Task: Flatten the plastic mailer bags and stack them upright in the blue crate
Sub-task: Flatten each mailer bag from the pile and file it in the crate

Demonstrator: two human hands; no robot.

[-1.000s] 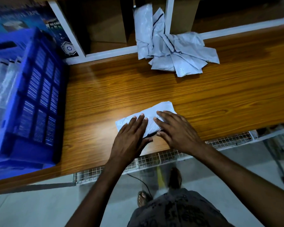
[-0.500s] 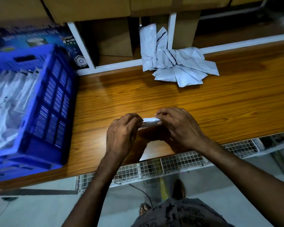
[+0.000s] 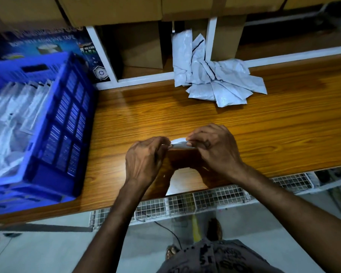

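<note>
Two hands pinch one mailer [image 3: 179,144] over the table [image 3: 274,134], right of the crate [image 3: 67,119]: the left hand [image 3: 144,164] grips its left end, the right hand [image 3: 215,150] its right end, fingers curled; only a thin white strip shows between them. Farther right of the crate lies a crumpled pile [image 3: 215,81]; flattened bags [image 3: 14,115] lean inside the crate

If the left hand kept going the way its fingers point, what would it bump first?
The left hand would probably bump the right hand, just across the mailer bag both pinch.
</note>
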